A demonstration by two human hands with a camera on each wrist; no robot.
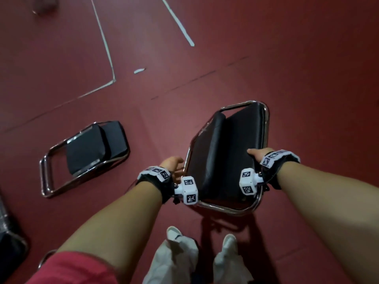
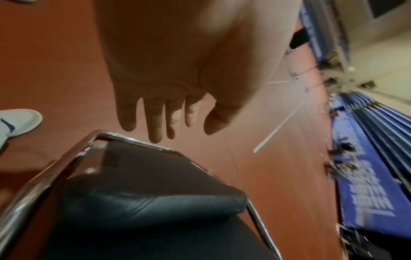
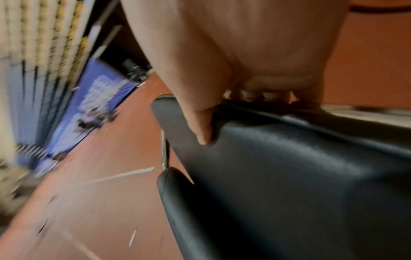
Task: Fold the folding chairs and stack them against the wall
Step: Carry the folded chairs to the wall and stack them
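Head view showed a folded chair (image 1: pixel 227 156), black padded with a chrome tube frame, held off the red floor (image 1: pixel 287 58) in front of the person, its long axis running away from the body and slightly to the right. The right hand (image 1: pixel 260 153) gripped the chair's right edge: in the right wrist view the thumb lay on the black seat pad (image 3: pixel 289 167) and the fingers (image 3: pixel 266 95) curled over the far side of that edge. The left hand (image 1: pixel 173 163) sat just beside the chair's left frame tube; in the left wrist view its fingers (image 2: pixel 155 121) were straight and spread, holding nothing, with the tips close above the chrome tube (image 2: pixel 133 139). Contact between fingertips and tube could not be confirmed. The left hand was therefore the free one, and the tube lay directly ahead of and below its fingertips; closing on it appeared to be the next step needed before carrying.

A second folded chair (image 1: pixel 86 154) lay flat on the floor to the left, well apart from the held one. White tape lines (image 1: pixel 106 48) crossed the floor beyond.

Hidden or unclear: no wall or stacking place appeared in the head view. Blue banners (image 2: pixel 367 193) showed only as motion-blurred shapes in the wrist views. A dark object (image 1: pixel 10 242) at the lower left edge was cut off and could not be identified. The chair's near lower end was partly covered by the wrist markers.
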